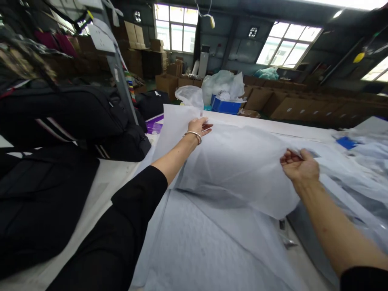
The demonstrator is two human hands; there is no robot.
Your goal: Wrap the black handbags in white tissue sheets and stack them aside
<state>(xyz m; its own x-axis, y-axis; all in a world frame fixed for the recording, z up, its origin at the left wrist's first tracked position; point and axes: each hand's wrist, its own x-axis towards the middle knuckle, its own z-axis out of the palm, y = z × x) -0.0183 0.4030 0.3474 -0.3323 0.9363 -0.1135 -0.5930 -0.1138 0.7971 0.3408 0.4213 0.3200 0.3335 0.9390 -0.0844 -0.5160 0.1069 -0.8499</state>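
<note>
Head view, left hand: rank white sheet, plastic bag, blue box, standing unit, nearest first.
1. white sheet, in left hand
2. plastic bag, just behind
3. blue box, farther back, right
4. white standing unit, far wall

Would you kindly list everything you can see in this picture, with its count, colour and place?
white sheet: one, thin, lifted in the middle between both hands
pale sheets: several, blue-grey, spread flat on the table beneath it
table: one, white, under everything
black bags: several, piled at the left
blue box: one, at the table's far end
plastic bags: a few, clear white, behind the blue box
cardboard boxes: many, brown, along the back
windows: several, bright, on the rear wall
bracelet: one, silver, on the left wrist
left hand: grips the sheet's far edge
right hand: clenched on the sheet's right edge
</note>
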